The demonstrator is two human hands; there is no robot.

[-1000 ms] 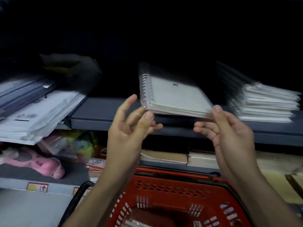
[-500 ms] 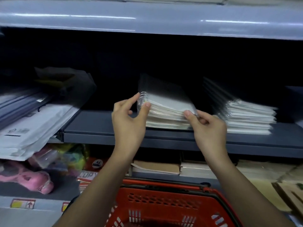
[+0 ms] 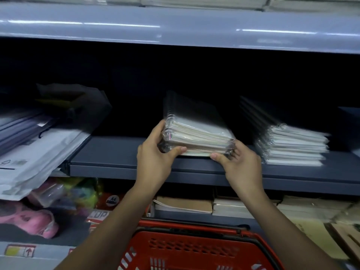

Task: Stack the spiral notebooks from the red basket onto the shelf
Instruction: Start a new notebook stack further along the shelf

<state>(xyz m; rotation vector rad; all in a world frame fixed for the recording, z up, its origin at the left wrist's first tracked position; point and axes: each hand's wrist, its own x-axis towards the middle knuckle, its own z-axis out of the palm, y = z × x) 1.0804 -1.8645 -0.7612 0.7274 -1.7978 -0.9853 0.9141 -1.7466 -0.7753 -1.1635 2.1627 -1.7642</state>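
- Head view: a stack of spiral notebooks [image 3: 196,137] in clear plastic wrap sits on the grey shelf [image 3: 116,158], just right of centre frame.
- The left hand [image 3: 153,154] grips the stack's spiral corner at 9 o'clock, thumb under the front edge; the right hand [image 3: 239,162] clamps the opposite front corner at 3 o'clock, fingers curled round it.
- A second pile of notebooks [image 3: 292,145] lies at 3 o'clock from the held stack, apart from it.
- The red basket [image 3: 194,250] stands at 6 o'clock, below the hands.
- Judgement: the stack looks stiff and moderately heavy, its wrap slippery, so covers may slide. Hold both short ends low, squaring the edges rather than lifting by the top notebook.
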